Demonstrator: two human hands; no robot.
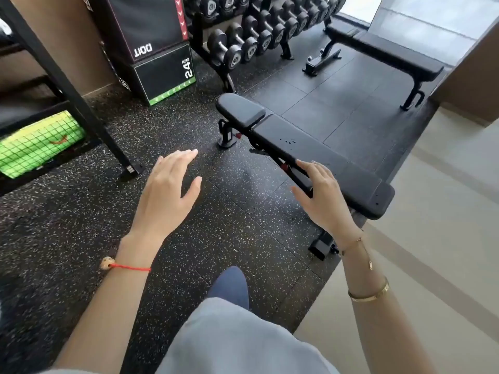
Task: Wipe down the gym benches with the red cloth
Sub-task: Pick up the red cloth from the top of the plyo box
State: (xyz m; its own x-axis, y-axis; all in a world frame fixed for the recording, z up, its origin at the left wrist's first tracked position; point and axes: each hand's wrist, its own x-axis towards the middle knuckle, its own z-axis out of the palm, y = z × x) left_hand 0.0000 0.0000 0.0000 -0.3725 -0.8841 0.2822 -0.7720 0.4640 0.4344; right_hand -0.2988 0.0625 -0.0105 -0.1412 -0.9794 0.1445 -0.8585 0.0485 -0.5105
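Your left hand [167,188] hangs over the speckled black rubber floor [81,225] with fingers spread and relaxed, holding nothing. Your right hand [322,197] is just as wide and empty; its fingertips [302,165] overlap the near long edge of the black padded adjustable bench [297,147], though you cannot tell whether they touch the pad. A few small dark specks sit on that bench's top, toward its middle. The red cloth shows nowhere in this view.

Beyond the near bench, well apart on the dark tiled mat, stands a second black flat bench [388,47]. Behind the near bench's head end runs a black rack of rubber-ended dumbbells [243,41], and left of that rack sit stacked black plyo boxes [159,58], the lower one marked "24 INCH" with a green edge. Right of the near bench the floor turns to pale beige flooring [445,211].
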